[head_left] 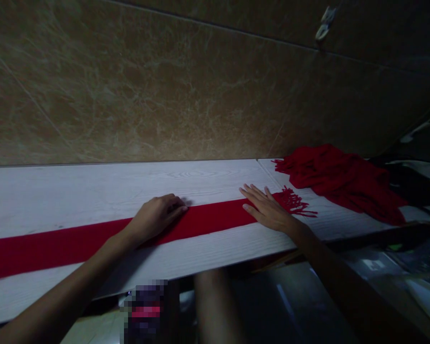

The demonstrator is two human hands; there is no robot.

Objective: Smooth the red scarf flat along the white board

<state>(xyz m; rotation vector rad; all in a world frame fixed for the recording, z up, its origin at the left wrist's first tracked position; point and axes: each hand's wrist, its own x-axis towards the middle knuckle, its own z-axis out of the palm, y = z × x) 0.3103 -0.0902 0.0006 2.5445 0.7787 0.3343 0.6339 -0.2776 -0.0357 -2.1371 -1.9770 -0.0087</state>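
Note:
A long red scarf (215, 220) lies flat in a narrow strip along the white wood-grain table (186, 258). Its fringe (295, 203) spreads out at the right end, while the left end runs out of view. My left hand (159, 217) rests on the strip with curled fingers, thumb and fingertips closed at its far edge; part of the grip is hidden. Near the fringed end, my right hand (267, 210) lies palm down on the scarf with its fingers stretched and spread.
Crumpled red fringed cloth (340, 179) is heaped at the table's right end, beside a dark item (415, 184). A tiled wall (172, 91) rises along the far edge, with a white hook (324, 26) on it. A blurred leg (217, 306) shows below the near edge.

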